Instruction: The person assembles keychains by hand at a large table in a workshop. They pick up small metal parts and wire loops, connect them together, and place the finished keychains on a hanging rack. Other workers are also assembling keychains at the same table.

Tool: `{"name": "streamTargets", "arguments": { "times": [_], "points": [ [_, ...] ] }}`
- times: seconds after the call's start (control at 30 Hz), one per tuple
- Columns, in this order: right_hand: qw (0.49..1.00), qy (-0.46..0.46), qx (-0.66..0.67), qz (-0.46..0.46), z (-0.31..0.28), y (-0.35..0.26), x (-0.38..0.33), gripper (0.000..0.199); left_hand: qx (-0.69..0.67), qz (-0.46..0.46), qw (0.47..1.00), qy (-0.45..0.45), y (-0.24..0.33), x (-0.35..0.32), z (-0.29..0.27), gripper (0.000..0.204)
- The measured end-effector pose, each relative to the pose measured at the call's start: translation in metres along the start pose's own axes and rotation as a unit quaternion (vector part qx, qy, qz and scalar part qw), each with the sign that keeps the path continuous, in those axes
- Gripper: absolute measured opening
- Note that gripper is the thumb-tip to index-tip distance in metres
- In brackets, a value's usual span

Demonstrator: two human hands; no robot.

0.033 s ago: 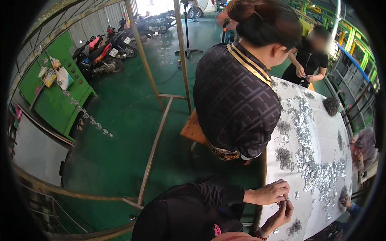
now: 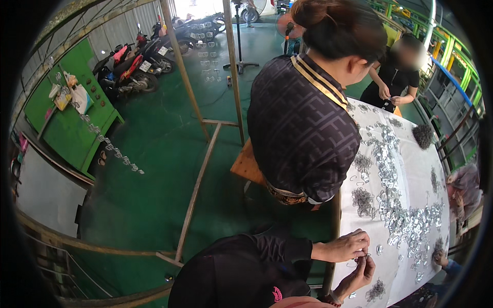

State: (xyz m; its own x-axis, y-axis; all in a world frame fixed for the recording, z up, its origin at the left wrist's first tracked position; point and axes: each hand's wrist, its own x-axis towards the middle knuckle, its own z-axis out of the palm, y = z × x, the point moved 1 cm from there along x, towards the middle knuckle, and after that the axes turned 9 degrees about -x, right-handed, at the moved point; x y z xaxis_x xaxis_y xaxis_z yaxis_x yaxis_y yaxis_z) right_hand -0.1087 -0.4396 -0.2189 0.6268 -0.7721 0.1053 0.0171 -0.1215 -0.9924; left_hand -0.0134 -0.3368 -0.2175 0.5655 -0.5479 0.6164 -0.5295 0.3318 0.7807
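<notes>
My left hand (image 2: 343,247) and my right hand (image 2: 356,278) meet over the near edge of the white-covered table (image 2: 354,226). Both are closed, thumbs and fingertips pinching a small metal wire piece (image 2: 368,254) between them; its exact shape is mostly hidden. A bent wire (image 2: 351,264) shows just beside the fingers. Close to my right hand lies a pile of grey wire hooks (image 2: 376,291), with a shiny metal clip (image 2: 352,295) by the wrist. Another heap of wire hooks (image 2: 363,202) lies beyond my left hand.
Many shiny metal clips (image 2: 400,220) spread along the table's middle. A dense wire bundle (image 2: 423,136) sits at the far end. A co-worker in a patterned shirt (image 2: 303,128) sits left of the table; another person (image 2: 393,77) works at its far end. A metal frame (image 2: 197,192) stands left.
</notes>
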Motion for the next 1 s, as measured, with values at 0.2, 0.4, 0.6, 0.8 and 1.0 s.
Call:
{"name": "streamTargets", "arguments": {
  "times": [0.2, 0.4, 0.6, 0.8, 1.0],
  "points": [
    [0.983, -0.1, -0.073, -0.135, -0.014, 0.004, 0.013, 0.005, -0.075, -0.033, 0.996, 0.023, 0.004, 0.004, 0.002, 0.012],
    [0.901, 0.01, -0.412, -0.133, -0.097, 0.101, 0.181, 0.044, -0.128, -0.022, 0.991, 0.014, 0.005, 0.009, -0.009, 0.011],
    [0.772, -0.07, -0.593, -0.22, -0.114, 0.208, 0.255, 0.02, -0.099, -0.062, 0.993, 0.024, 0.004, 0.004, -0.019, 0.009],
    [0.812, -0.142, -0.546, -0.147, -0.094, 0.181, 0.223, 0.015, -0.048, -0.1, 0.994, 0.019, 0.004, -0.006, -0.03, 0.012],
    [0.95, 0.003, -0.313, -0.012, -0.087, 0.131, 0.198, 0.028, -0.094, -0.13, 0.987, 0.028, 0.004, -0.01, -0.038, 0.006]
  ]
}}
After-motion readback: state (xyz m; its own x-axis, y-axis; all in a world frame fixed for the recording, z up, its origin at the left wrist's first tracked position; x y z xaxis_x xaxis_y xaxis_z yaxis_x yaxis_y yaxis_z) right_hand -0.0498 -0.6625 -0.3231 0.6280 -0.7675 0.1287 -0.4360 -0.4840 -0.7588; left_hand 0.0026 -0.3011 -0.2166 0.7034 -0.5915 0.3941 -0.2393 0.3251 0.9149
